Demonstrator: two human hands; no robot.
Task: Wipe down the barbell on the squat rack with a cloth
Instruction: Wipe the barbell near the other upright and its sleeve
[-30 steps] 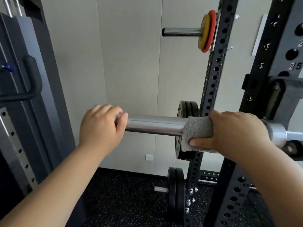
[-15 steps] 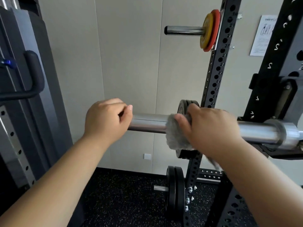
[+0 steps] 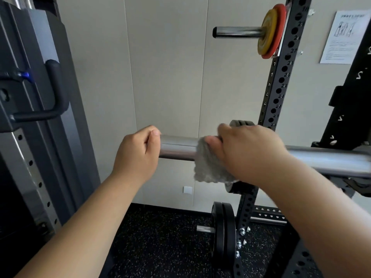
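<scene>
The barbell's shiny steel sleeve runs level across the middle of the view, continuing right toward the rack. My left hand grips the sleeve's free end, fingers curled over it. My right hand holds a grey cloth wrapped over the sleeve, thumb pressing on the cloth's top edge. The cloth hangs a little below the bar. A short bare stretch of steel shows between my two hands.
A black perforated rack upright stands behind the bar. A storage peg up high carries yellow and red plates. Black plates sit on a low peg above speckled rubber flooring. A grey machine with a black handle fills the left.
My right hand has slid the cloth leftward along the sleeve, from near the collar toward my left hand. My left hand has kept its grip on the bar's end.
</scene>
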